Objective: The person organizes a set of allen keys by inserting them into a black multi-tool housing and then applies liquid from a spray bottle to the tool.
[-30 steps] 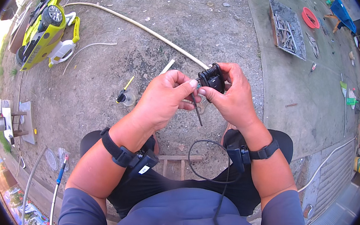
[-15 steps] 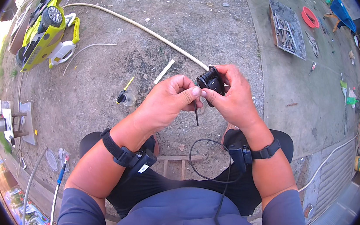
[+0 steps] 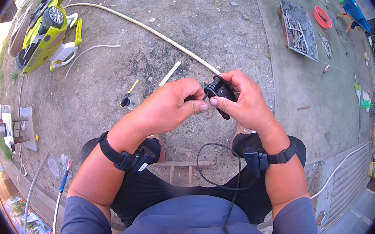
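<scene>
My right hand grips a small black part with a ribbed, coil-like end on its left; its exact kind cannot be made out. A dark, narrow piece of it sticks out below my right thumb. Thumb and curled fingers of my left hand are pinched together right at the ribbed end. A thin thing seems to sit between those fingertips, mostly hidden. Both hands are held in front of me above the ground, their thumb tips close together.
A pale hose runs over the dirt to behind my hands. A white strip and a yellow-handled tool lie left. Farther out are a yellow-green toy car, a tray of scraps and a red basin.
The thin dark rod that hung below my left fingertips no longer shows there. My left hand has turned slightly, and the black part has tilted in my right hand.
</scene>
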`<action>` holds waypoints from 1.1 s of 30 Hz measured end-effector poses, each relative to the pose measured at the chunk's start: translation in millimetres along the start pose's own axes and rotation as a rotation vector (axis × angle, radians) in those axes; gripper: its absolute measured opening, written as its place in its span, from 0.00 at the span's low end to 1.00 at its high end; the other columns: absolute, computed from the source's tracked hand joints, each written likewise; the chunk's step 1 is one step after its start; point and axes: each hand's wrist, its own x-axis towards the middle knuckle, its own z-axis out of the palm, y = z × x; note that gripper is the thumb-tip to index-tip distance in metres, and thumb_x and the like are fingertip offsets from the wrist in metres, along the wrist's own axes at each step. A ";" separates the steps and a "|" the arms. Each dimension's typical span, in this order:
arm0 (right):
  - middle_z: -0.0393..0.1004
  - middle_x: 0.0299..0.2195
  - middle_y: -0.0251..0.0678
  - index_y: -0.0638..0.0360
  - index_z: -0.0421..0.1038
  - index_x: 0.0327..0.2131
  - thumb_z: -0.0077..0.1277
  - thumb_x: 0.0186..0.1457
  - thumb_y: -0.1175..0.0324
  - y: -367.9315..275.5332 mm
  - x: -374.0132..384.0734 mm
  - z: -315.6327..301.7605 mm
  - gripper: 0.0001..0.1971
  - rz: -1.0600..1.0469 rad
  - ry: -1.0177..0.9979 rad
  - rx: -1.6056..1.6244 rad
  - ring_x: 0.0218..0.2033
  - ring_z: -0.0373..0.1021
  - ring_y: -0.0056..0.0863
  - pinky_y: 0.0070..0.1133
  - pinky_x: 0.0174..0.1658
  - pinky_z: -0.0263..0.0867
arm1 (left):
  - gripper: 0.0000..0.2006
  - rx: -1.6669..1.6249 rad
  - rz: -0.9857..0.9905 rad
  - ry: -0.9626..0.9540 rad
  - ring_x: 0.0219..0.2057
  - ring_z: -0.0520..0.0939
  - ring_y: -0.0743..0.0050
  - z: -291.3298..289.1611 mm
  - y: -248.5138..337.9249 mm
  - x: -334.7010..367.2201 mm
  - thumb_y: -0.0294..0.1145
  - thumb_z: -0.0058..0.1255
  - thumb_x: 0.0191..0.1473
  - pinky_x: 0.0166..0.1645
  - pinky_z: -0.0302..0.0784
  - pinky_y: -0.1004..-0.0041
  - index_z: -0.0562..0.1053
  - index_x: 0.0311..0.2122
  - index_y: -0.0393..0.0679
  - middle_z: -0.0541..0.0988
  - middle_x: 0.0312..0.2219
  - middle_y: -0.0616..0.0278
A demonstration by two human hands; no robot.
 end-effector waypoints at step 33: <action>0.67 0.43 0.38 0.64 0.56 0.52 0.53 0.58 0.69 0.4 9.9 14.6 0.22 0.324 0.203 0.858 0.43 0.70 0.27 0.26 0.43 0.72 | 0.07 -0.820 -0.342 0.071 0.37 0.79 0.74 44.6 -17.0 -2.0 0.31 0.52 0.58 0.43 0.74 0.73 0.71 0.37 0.40 0.79 0.33 0.60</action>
